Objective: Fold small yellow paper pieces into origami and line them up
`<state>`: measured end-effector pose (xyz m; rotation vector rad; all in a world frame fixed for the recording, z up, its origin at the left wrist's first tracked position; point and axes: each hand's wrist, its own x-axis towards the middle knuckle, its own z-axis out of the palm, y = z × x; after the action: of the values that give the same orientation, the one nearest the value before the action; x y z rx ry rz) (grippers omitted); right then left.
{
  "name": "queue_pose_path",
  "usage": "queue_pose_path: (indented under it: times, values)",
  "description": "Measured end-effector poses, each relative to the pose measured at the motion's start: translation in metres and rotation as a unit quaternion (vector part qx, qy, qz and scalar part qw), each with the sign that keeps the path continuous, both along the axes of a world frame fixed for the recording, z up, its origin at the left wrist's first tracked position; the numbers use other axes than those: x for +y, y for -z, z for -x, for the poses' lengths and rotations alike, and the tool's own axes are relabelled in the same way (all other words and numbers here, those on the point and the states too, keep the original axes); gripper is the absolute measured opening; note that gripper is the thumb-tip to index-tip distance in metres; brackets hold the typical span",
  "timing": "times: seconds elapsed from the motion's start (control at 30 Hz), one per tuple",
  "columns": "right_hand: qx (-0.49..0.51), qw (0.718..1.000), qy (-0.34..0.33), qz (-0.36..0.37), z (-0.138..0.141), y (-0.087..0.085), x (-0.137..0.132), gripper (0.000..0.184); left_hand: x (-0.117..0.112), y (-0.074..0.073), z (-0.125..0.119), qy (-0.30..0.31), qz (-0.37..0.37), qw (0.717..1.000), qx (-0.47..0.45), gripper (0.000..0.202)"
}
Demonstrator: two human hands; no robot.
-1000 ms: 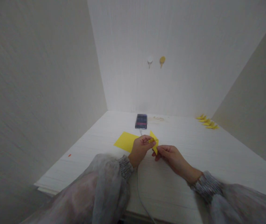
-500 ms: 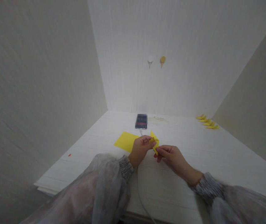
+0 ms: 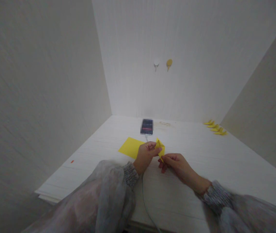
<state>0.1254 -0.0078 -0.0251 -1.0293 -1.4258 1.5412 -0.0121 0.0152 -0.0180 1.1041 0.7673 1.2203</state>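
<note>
A folded piece of yellow paper [image 3: 161, 150] is held just above the table between my two hands. My left hand [image 3: 148, 154] pinches its left side, thumb on top. At its lower tip, the fingers and thumb of my right hand [image 3: 174, 162] are closed on a narrow point. The finer folds are too small to make out. Flat on the table lies a sheet of yellow paper [image 3: 130, 146], its right part hidden behind my left hand.
A phone [image 3: 147, 126] lies near the back wall, with a cable [image 3: 143, 197] running to the front edge. Several folded yellow paper shapes [image 3: 217, 128] form a row at the back right. An orange scrap [image 3: 72, 161] is at the left. Two hooks [image 3: 169, 63] are on the wall.
My right hand has shifted slightly down along the folded paper's lower point. The folded paper has turned a little in my left hand. The flat sheet and phone have stayed put.
</note>
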Motion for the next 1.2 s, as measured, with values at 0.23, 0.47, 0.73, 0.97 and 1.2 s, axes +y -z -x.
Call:
queue_pose_path:
  times: [0.23,0.47,0.73,0.97,1.2]
  values:
    - [-0.087,0.996,-0.005,-0.029,0.003,0.002,-0.002,0.023,0.001,0.001,0.000,0.004,0.038,0.999,0.014,0.025]
    - [-0.101,0.994,0.019,-0.025,-0.008,-0.002,-0.002,0.034,0.002,0.003,0.001,0.026,0.041,0.999,0.023,0.024]
    - [-0.098,0.959,0.112,-0.243,-0.018,-0.017,0.007,0.017,-0.001,0.008,0.003,0.146,0.031,0.985,0.086,0.022]
    - [-0.115,0.964,0.083,-0.224,-0.016,-0.013,0.006,0.019,0.001,0.012,0.003,0.135,0.003,0.981,0.141,0.025]
    - [-0.124,0.961,0.099,-0.228,-0.018,-0.013,0.005,0.019,0.002,0.011,0.002,0.136,0.005,0.975,0.174,0.028]
